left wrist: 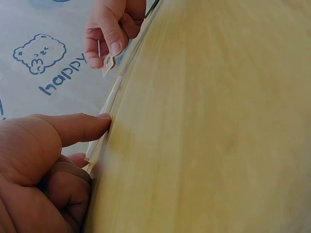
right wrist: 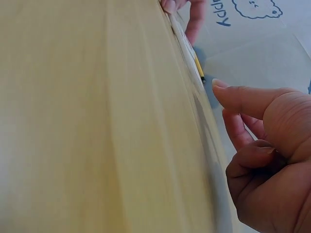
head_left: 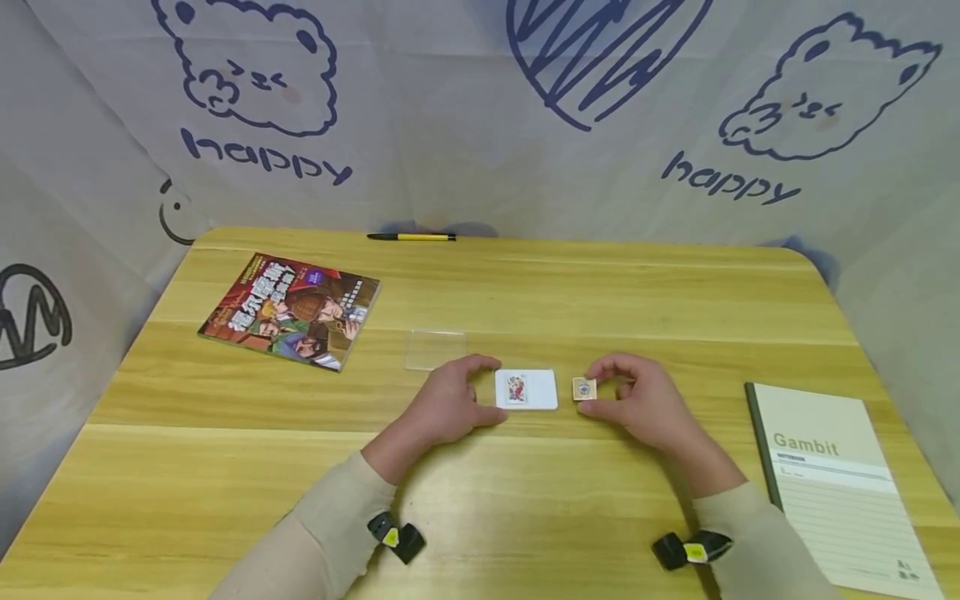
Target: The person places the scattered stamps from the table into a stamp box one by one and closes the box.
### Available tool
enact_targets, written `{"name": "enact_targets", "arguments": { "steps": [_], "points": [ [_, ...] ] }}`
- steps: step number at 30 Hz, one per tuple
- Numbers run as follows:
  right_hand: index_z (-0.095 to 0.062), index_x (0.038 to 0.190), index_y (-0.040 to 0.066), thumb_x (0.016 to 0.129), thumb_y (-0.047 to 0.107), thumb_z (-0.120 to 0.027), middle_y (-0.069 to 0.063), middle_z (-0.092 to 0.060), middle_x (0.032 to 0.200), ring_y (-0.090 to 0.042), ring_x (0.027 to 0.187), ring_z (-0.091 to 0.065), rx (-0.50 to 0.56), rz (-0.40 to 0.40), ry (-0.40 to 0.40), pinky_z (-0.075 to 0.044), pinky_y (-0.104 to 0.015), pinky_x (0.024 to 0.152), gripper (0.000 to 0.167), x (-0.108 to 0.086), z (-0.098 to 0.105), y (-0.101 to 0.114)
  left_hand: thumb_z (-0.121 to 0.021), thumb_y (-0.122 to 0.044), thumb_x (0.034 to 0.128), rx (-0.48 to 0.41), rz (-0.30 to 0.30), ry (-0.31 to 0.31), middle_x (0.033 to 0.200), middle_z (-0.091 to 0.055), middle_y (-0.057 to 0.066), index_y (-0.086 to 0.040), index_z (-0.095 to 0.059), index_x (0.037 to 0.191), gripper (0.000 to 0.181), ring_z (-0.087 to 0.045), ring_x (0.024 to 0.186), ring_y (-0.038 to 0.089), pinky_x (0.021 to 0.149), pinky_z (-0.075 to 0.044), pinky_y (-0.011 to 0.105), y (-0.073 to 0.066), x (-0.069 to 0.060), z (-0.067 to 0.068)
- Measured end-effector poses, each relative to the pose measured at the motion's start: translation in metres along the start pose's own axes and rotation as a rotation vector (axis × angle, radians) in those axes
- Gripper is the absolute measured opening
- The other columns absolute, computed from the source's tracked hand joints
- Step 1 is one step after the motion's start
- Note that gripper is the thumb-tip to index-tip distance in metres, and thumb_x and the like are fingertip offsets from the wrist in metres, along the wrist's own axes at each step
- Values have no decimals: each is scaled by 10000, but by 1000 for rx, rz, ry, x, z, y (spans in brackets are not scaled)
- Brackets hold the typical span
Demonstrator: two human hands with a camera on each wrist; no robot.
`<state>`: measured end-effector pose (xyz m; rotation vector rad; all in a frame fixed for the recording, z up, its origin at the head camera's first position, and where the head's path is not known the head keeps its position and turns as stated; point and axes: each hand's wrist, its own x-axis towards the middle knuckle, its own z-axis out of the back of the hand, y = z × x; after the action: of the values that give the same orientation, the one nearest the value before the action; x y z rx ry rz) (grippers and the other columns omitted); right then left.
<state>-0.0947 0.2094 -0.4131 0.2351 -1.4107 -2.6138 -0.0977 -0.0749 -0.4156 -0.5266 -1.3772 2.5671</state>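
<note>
The left hand (head_left: 453, 404) lies with its forearm reaching in from the lower left, thumb and forefinger spread apart across the left end of a white piece (head_left: 542, 390), thumb at the near edge and forefinger at the far one, holding it between them. In the left wrist view its other fingers fold in toward the palm. The right hand (head_left: 645, 400) comes in from the lower right and pinches a small square card (head_left: 584, 389) by opposite edges, thumb on the near side, forefinger on the far side, the gap just as wide as the card; the card is near the right end of the white piece, apart from it. A small picture card (head_left: 517, 388) lies on the left half of the white piece. Both sleeves are pale, each with a black strap (head_left: 692, 552) round it.

The wooden table (head_left: 225, 442) has a yellow grain. On it, just beyond the left hand, lies a clear sheet (head_left: 436, 350); a comic book (head_left: 292, 312) lies to the far left, a yellow and black pen (head_left: 412, 237) by the far edge, and a notebook (head_left: 847, 492) marked "Gambit" at the right. Behind hangs white cloth (head_left: 442, 100) with blue bear drawings and "happy" lettering.
</note>
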Motion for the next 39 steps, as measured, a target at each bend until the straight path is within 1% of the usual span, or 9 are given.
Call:
{"name": "enact_targets", "arguments": {
  "steps": [9, 17, 22, 26, 29, 32, 39],
  "points": [
    [-710, 999, 133, 717, 105, -914, -24, -693, 957, -129, 481, -346, 51, -14, 30, -289, -237, 431, 350, 12, -18, 8, -869, -155, 789, 13, -7, 3, 557, -407, -26, -75, -580, 1366, 650, -359, 462, 108, 467, -332, 281, 0, 1, -1],
    [-716, 989, 111, 719, 133, -918, -30, -686, 932, -135, 490, -355, 34, 31, 65, -301, -251, 456, 338, 19, -27, 13, -872, -167, 786, 19, -9, 1, 576, -438, -10, -90, -588, 1361, 645, -389, 477, 116, 472, -344, 287, 0, 2, -1],
    [-712, 1049, 102, 716, 124, -918, -29, -673, 921, -150, 533, -378, 20, 38, 67, -321, -252, 497, 393, 22, -30, 15, -870, -169, 788, 15, 2, 4, 589, -437, -7, -97, -587, 1362, 643, -394, 490, 121, 480, -346, 290, 0, 1, -1],
    [-719, 1103, 85, 721, 116, -913, -19, -681, 910, -150, 530, -383, 8, 23, 52, -319, -252, 490, 430, 20, -29, 17, -871, -167, 787, 11, 4, 3, 597, -441, -3, -101, -591, 1357, 638, -397, 495, 123, 482, -348, 290, -1, 1, 0],
    [-736, 1080, 83, 737, 120, -902, -8, -692, 897, -149, 515, -381, -9, 16, 48, -315, -257, 478, 383, 19, -30, 17, -872, -164, 785, 7, 3, 1, 596, -444, -3, -100, -593, 1355, 638, -399, 492, 122, 477, -348, 288, 0, 1, 0],
    [-747, 1041, 98, 744, 123, -896, 5, -697, 889, -156, 534, -392, -33, 20, 48, -326, -265, 495, 333, 19, -30, 17, -873, -161, 784, 2, 4, 1, 593, -447, -2, -96, -593, 1354, 639, -401, 488, 122, 470, -346, 284, 0, 1, 0],
    [-752, 1022, 124, 735, 154, -908, 8, -677, 877, -185, 580, -409, -61, 20, 57, -339, -285, 536, 328, 18, -30, 16, -877, -160, 780, -2, 8, 0, 598, -461, 3, -99, -591, 1358, 648, -408, 492, 121, 472, -347, 284, 1, 1, 0]
  ]
}}
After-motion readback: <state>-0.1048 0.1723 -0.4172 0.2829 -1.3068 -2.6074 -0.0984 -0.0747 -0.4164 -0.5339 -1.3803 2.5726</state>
